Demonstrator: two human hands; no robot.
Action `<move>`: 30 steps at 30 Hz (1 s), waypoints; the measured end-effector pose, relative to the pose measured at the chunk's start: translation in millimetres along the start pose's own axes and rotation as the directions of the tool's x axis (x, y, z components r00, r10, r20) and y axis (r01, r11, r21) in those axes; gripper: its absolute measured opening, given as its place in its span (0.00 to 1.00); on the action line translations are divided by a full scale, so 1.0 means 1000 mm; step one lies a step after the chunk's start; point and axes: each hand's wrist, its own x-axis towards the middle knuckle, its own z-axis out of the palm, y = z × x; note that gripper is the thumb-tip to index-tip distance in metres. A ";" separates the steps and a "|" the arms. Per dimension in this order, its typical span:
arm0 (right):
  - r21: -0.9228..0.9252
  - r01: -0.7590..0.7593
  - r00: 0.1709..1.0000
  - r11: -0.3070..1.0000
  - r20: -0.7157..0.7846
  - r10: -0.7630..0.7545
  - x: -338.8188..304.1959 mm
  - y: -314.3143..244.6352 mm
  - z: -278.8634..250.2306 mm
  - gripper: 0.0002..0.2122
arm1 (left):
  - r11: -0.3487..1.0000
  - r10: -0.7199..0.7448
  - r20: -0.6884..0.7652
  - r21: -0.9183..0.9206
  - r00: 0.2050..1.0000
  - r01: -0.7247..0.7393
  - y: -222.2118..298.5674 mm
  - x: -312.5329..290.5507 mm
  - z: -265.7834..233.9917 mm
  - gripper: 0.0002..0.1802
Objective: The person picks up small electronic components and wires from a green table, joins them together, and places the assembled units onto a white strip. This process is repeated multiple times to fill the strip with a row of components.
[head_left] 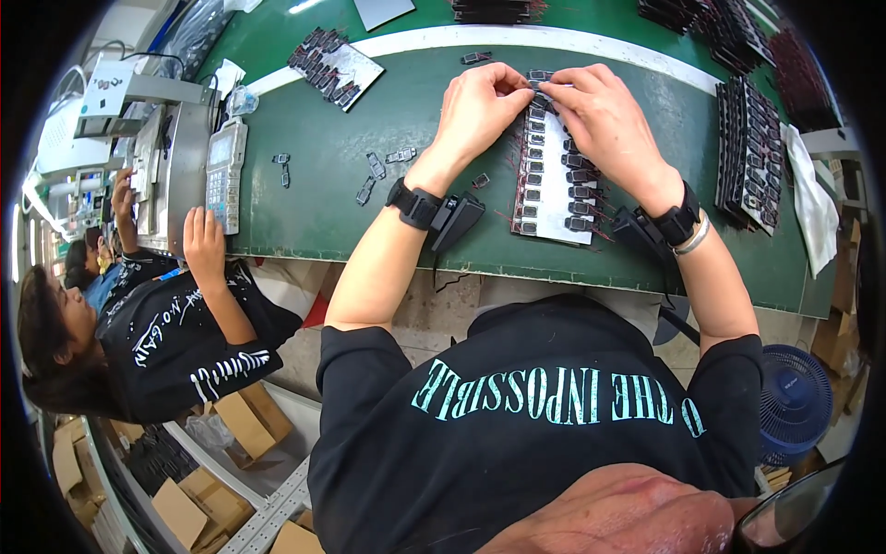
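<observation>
A long white board [556, 157] lies on the green table, with small black rectangular components [532, 179] in two rows along its sides, thin dark-red wires sticking outward. My left hand [478, 109] is closed at the board's far end, thumb and forefinger pinched together. Facing it, my right hand [604, 125] is also closed in a pinch, its fingertips almost meeting the left ones. Whatever is between the fingertips is too small and covered to make out. Just beyond them shows one black component [540, 75]. Another single component [480, 181] lies beside the board, near my left wrist.
Loose components [376, 166] lie to the left, near a grey keypad device [222, 171]. Another loaded board [334, 69] is farther back. Stacked loaded boards [749, 157] stand at the right beside a white cloth [810, 198]. A co-worker [175, 332] sits at the left; a blue fan [794, 402] is lower right.
</observation>
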 end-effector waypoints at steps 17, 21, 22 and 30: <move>0.090 0.006 0.996 0.996 0.089 -0.014 -0.003 0.005 -0.010 0.12 | 0.876 0.303 -0.032 0.403 0.952 -0.265 0.007 -0.019 -0.016 0.07; 0.040 0.005 0.993 0.999 0.118 -0.010 -0.006 0.001 -0.007 0.11 | 0.806 0.374 0.051 0.475 0.926 -0.352 0.005 -0.020 -0.014 0.06; 0.026 0.008 0.993 1.000 0.116 -0.011 -0.007 0.001 -0.007 0.10 | 0.789 0.378 0.076 0.495 0.922 -0.365 0.005 -0.019 -0.013 0.06; 0.019 -0.002 0.989 1.000 0.150 -0.001 -0.009 -0.006 -0.010 0.08 | 0.771 0.444 0.056 0.485 0.894 -0.413 0.006 -0.020 -0.012 0.05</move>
